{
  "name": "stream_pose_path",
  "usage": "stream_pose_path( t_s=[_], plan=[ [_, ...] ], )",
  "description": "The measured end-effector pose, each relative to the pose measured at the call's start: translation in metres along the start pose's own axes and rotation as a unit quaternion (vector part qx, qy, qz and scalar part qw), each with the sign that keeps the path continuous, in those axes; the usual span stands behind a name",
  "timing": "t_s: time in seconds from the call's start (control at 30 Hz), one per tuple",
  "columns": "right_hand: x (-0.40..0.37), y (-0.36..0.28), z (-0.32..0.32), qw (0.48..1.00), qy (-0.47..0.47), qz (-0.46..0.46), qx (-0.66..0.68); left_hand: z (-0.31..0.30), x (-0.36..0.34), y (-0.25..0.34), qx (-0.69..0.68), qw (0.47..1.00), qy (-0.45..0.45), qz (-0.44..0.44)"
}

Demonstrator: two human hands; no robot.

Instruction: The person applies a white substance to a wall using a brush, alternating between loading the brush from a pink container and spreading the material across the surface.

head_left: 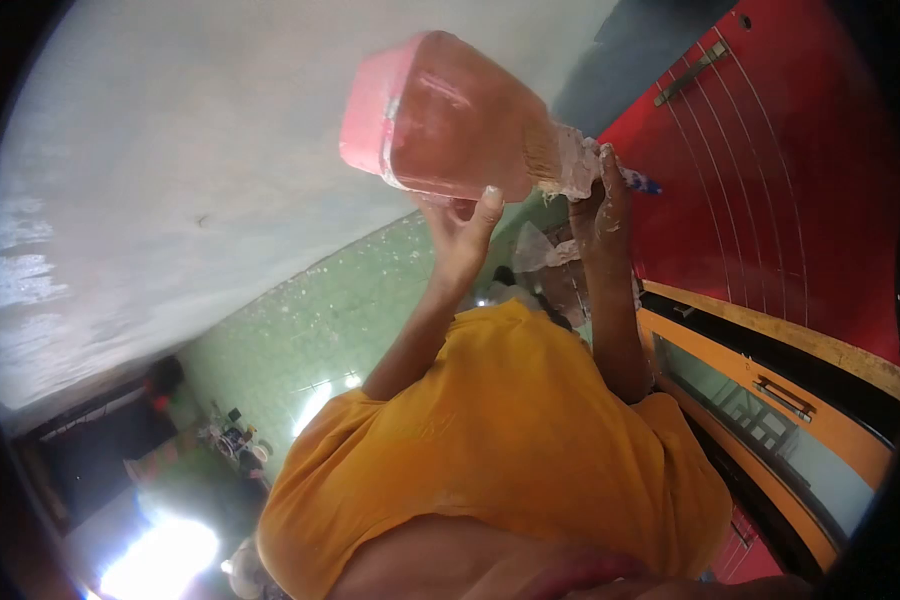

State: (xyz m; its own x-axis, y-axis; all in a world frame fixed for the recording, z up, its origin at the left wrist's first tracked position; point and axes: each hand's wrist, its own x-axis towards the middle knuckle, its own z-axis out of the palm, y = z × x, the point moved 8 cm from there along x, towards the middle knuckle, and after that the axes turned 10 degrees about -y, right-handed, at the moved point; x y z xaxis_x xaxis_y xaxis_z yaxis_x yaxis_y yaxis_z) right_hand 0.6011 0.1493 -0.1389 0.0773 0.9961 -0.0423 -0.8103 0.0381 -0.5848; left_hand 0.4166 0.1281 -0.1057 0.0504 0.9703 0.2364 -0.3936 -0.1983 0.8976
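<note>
A pink plastic container (460, 125) is tilted on its side at the upper middle. My left hand (462, 222) grips it from below, with the thumb on its near side. In my right hand (600, 195) is a brush (575, 160), its bristles against the container's right end. Whitish paste coats the brush and smears my right fingers. A blue and white handle end (642, 182) sticks out to the right of that hand. The inside of the container is hidden.
A pale wall (200, 150) rises at the left. Red panel (770, 170) with curved lines stands at the right, above an orange cabinet (780, 400) with a handle. Below lies a green floor (300, 310); small items (238, 438) and bright light are at lower left.
</note>
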Motion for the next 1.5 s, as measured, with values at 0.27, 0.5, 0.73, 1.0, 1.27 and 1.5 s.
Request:
stream_pose_path(
  t_s=[0.27, 0.5, 0.73, 1.0, 1.27, 1.5],
  plan=[
    [0.008, 0.029, 0.001, 0.994, 0.040, -0.041, 0.088, -0.014, 0.018, 0.011, -0.015, 1.000, -0.014, -0.010],
    [-0.002, -0.016, 0.112, 0.854, -0.015, -0.233, -0.465, -0.047, 0.031, 0.026, 0.050, 0.997, -0.066, -0.006],
    [-0.002, 0.031, 0.151, 0.766, -0.049, -0.234, -0.597, -0.075, 0.022, 0.024, 0.068, 0.995, -0.068, -0.036],
    [-0.022, 0.042, 0.095, 0.902, 0.144, -0.232, -0.335, -0.095, 0.021, 0.025, 0.001, 0.999, -0.045, -0.021],
    [-0.013, 0.053, 0.048, 0.957, 0.181, -0.221, -0.053, -0.087, 0.014, 0.032, -0.048, 0.997, -0.019, -0.052],
    [0.030, 0.026, 0.005, 0.965, 0.175, -0.183, -0.063, -0.093, 0.013, 0.030, -0.005, 1.000, -0.018, -0.014]
  ],
)
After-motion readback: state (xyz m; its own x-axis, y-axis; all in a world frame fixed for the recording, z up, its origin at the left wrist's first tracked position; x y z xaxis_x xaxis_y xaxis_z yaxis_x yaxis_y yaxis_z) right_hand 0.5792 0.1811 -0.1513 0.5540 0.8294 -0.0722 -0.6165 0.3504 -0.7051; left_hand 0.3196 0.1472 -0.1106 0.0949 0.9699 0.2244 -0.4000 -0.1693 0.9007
